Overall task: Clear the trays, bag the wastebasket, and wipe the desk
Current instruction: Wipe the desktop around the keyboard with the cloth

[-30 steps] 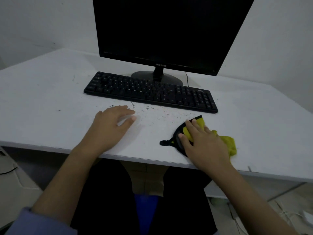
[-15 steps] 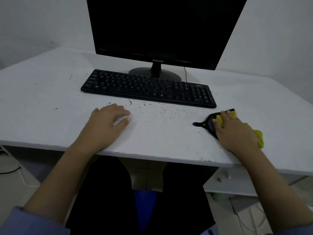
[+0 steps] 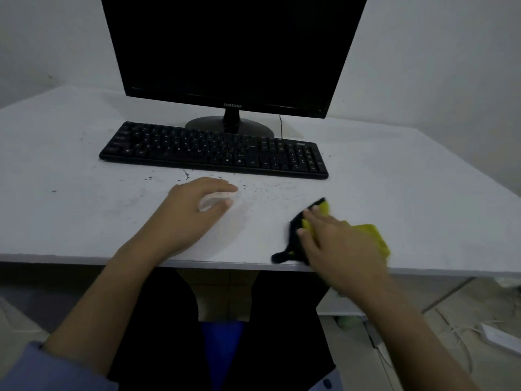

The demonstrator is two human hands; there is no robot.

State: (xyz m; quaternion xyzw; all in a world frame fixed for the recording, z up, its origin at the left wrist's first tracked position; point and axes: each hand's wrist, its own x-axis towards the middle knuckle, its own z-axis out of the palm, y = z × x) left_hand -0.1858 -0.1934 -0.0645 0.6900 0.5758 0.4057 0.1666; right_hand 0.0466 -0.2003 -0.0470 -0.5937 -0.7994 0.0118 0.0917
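While the right hand (image 3: 342, 244) is pressed flat on a yellow and black cloth (image 3: 372, 238), the cloth is held against the white desk (image 3: 70, 221) near its front edge, a bit to the right of centre. The fingers (image 3: 313, 218) of this hand are spread and stretched over the cloth, not curled around it; a black corner of the cloth is seen sticking out at the front-left, almost at the desk edge, and the yellow part is seen behind the hand on the right. This hand and the cloth are a little blurred.

The left hand (image 3: 194, 210) is laid on the desk approx. in the middle, palm down, w/ fingers loosely open and nothing held in it; something pale is seen under the fingertips, but what it is cannot be told.

Small dark crumbs (image 3: 265, 190) are scattered on the desk between the two hands and just in front of a black keyboard (image 3: 214, 150). Behind the keyboard a black monitor (image 3: 234, 49) is placed on its round stand, screen dark. On the floor at the lower right, a white power strip (image 3: 499, 338) w/ cables is seen.
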